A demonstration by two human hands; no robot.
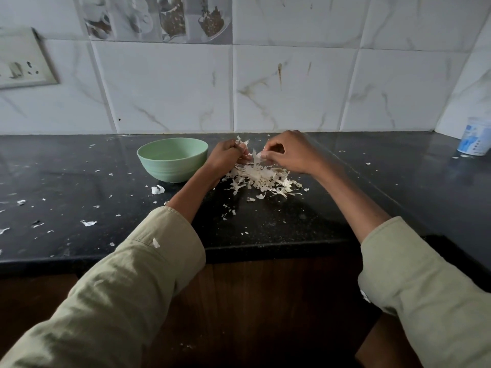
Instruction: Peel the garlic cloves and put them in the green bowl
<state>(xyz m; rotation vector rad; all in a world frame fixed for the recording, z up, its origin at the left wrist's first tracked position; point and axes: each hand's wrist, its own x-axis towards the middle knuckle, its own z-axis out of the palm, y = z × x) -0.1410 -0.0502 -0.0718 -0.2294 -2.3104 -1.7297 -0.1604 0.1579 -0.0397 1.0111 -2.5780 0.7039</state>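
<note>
Olive sleeves (127, 282) nearest; beyond, left hand (225, 155) and right hand (289, 152) both pinching papery garlic skin (252, 155) over peel heap (261, 180) on tabletop (265, 229); green bowl (172, 159) just left.

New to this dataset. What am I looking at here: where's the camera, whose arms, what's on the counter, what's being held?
There is no robot here. One wide-angle camera on a person's head looks forward and down, so the two sleeved arms are the wearer's own. The left hand and the right hand meet above a pile of garlic skins on the black counter. Both pinch papery garlic skin between them; any clove inside is hidden. The green bowl stands left of the hands, and its contents cannot be made out. Skin flakes are scattered about, and a white cup stands far right.
</note>
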